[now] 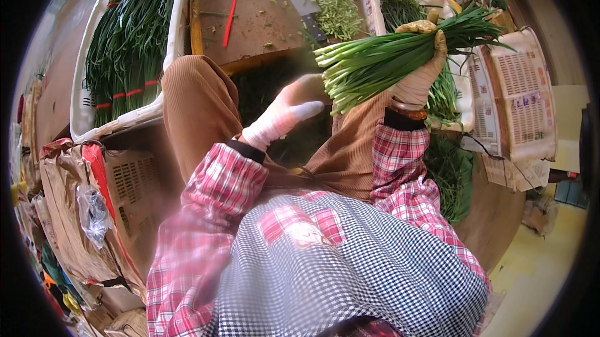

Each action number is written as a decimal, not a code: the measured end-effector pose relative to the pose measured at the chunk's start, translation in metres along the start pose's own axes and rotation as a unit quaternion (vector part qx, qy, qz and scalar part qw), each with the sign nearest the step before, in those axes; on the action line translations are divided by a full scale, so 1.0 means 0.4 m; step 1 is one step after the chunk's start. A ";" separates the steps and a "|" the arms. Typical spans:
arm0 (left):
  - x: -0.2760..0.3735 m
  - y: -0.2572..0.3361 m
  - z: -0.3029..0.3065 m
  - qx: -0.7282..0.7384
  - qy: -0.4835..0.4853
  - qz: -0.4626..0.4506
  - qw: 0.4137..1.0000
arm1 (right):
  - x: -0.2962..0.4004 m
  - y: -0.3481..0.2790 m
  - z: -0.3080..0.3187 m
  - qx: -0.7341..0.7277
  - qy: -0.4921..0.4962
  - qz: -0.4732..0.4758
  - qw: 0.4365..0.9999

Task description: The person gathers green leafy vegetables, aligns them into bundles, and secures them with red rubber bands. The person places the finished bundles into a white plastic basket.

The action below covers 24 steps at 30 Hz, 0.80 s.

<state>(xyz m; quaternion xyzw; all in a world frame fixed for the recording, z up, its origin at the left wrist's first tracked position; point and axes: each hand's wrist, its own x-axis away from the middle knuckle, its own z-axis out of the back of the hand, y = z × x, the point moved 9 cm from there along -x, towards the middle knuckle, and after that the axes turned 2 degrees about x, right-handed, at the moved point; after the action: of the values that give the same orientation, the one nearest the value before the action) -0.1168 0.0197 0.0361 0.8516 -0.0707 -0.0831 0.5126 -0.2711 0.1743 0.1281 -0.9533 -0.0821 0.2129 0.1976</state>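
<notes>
My right hand [419, 65], in a stained work glove, grips a bunch of green garlic chives [382, 63] around its middle, with the pale cut stems pointing left. My left hand [290, 110], in a light glove, is held just left of the stem ends, fingers blurred, with nothing seen in it. On the brown board [262, 28] beyond my knees lie a cleaver [302, 2] with a black handle, a pile of cut pale stem pieces [333, 4] and a red strip [233, 6].
At the left, a white crate [77, 98] holds chive bundles tied with red bands. Another white crate [464, 98] with loose chives stands at the right, beside stacked crates [520, 93]. A paper-wrapped crate [70, 196] is near my left elbow; more greens [445, 182] lie by my right arm.
</notes>
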 end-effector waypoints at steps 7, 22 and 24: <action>0.035 0.033 0.041 -0.097 0.034 0.098 0.990 | 0.001 0.031 -0.004 0.073 0.019 -0.031 0.997; 0.024 0.329 0.276 0.069 0.274 -0.087 0.955 | 0.153 0.576 -0.286 0.340 -0.319 -0.471 0.749; 0.075 0.321 0.308 0.083 0.240 -0.114 0.960 | 0.214 0.613 -0.291 0.290 -0.241 -0.609 0.697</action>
<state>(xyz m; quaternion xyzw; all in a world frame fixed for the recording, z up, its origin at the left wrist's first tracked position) -0.1183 -0.1524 0.0908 0.8887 0.1449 0.0723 0.4290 -0.1257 -0.0678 0.0920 -0.5062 -0.6244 0.2820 0.5238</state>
